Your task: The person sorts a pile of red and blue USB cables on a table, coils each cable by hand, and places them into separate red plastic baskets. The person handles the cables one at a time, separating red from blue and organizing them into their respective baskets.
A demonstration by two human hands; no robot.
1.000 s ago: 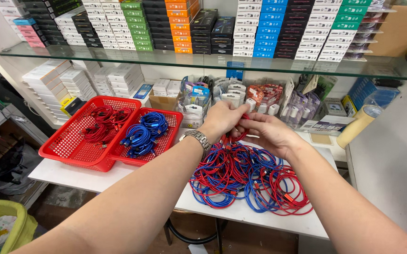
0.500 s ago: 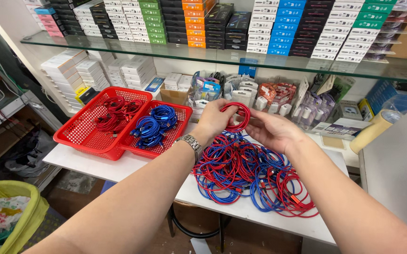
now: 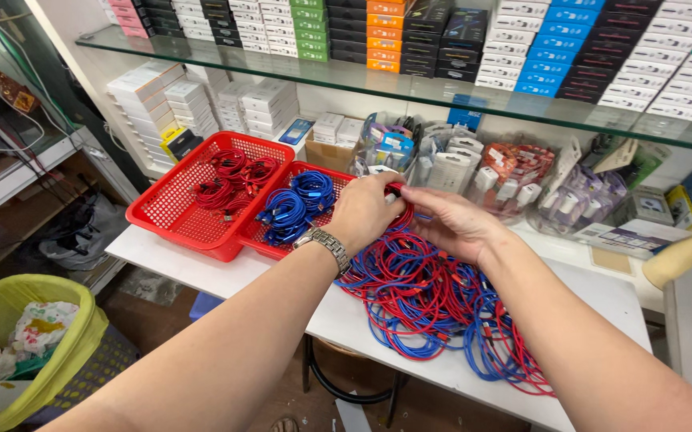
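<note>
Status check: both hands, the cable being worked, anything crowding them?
Left hand closed on coiled red cable. Right hand open, fingers at the coil. Loose pile of red and blue cables beneath; red mesh baskets alongside.

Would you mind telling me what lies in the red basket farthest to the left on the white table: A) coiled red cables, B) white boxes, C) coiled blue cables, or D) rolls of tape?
A: the left red basket holds only coiled red cables, while the coiled blue cables sit in the neighbouring red basket.
</note>
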